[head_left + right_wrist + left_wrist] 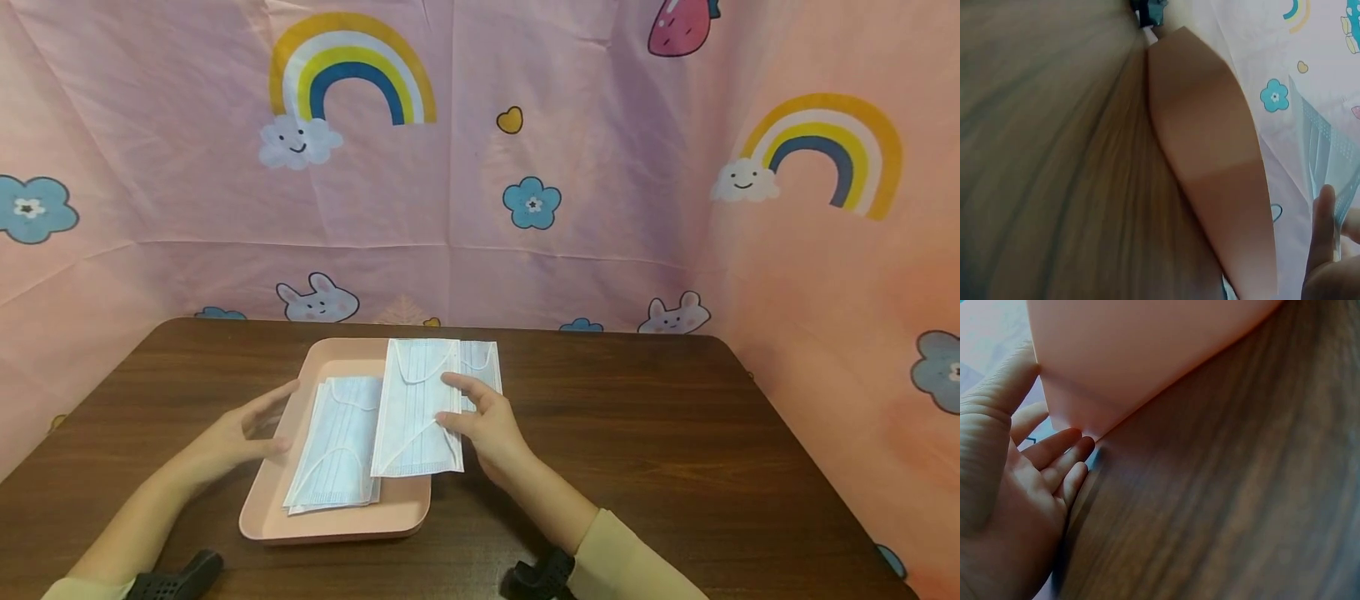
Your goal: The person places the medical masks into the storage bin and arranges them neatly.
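My right hand (491,425) pinches a pale blue disposable face mask (412,417) between thumb and fingers, raised over the right side of the pink tray (375,523). Another mask (483,358) shows partly behind it; whether the hand holds that one too cannot be told. In the right wrist view, the pinched mask (1325,150) hangs upright, clear of the tray wall. Inside the tray lies a small stack of masks (337,450), ear loops on top. At the tray's left side, my left hand (232,442) touches the rim and outer wall with loosely extended fingers (1054,450).
The tray stands on a dark brown wooden table (637,450), left of its middle. A pink patterned cloth (480,167) hangs behind and along the sides. Black straps with devices sit on both wrists.
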A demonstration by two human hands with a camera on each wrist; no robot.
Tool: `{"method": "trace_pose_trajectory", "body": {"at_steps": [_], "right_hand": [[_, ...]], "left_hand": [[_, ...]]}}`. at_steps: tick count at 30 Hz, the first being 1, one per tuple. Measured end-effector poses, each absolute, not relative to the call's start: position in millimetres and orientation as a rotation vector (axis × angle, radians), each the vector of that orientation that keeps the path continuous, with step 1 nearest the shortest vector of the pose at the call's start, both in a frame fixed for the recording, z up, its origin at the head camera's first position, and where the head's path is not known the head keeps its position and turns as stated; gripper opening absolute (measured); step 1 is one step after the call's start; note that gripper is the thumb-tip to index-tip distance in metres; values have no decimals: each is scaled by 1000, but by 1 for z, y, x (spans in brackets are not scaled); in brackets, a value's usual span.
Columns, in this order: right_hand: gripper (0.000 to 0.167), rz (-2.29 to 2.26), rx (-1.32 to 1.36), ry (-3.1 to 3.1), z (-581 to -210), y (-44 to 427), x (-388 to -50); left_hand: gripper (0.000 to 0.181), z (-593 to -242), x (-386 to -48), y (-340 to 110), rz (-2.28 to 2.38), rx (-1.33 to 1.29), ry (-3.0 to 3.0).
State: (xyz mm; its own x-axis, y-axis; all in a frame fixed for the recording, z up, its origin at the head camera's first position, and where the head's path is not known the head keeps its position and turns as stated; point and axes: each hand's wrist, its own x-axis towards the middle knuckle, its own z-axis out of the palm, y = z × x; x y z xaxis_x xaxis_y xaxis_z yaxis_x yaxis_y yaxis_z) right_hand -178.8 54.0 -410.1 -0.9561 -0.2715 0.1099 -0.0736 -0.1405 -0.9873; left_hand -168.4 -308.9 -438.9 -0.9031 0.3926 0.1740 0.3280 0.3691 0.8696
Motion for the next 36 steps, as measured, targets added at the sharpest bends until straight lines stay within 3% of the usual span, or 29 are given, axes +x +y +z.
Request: {"method": "trace_pose_trajectory", "body": {"at_steps": [13,36], "right_hand": [[50,-2296,-217,1806,-406,10,-175],[50,-2222,-144,1920,-400,-38,-172]], "left_hand": [[77,-438,-169,-307,1591,680,2555],[77,-442,-171,-310,1571,650,2571]]}}
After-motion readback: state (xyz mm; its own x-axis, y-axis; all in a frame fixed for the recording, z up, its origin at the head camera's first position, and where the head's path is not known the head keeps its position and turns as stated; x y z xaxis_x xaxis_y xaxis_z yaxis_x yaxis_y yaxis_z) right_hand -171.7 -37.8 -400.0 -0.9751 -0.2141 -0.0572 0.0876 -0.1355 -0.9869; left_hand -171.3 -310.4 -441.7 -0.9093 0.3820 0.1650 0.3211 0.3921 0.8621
